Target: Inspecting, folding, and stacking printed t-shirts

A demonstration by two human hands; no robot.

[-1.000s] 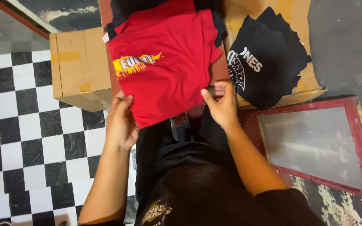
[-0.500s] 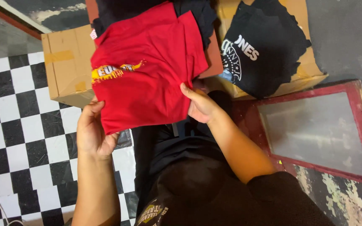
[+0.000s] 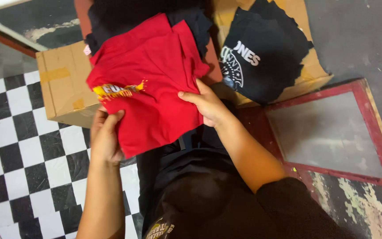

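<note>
A folded red shirt (image 3: 155,75) with a yellow print lies across my lap and over a dark pile behind it. My left hand (image 3: 105,137) grips its lower left edge, thumb on top of the cloth. At the shirt's right edge my right hand (image 3: 208,104) pinches the fabric. Black garments (image 3: 191,17) show from under the red shirt at the top.
A closed cardboard box (image 3: 63,88) stands to the left on a black-and-white checkered floor (image 3: 18,155). A stack of black printed shirts (image 3: 261,53) rests on another cardboard box (image 3: 315,71) at the right. A red-framed screen (image 3: 332,132) lies on the floor further right.
Both hands have carried the red shirt to the left and tilted it, so its print sits lower left. The view has shifted with it.
</note>
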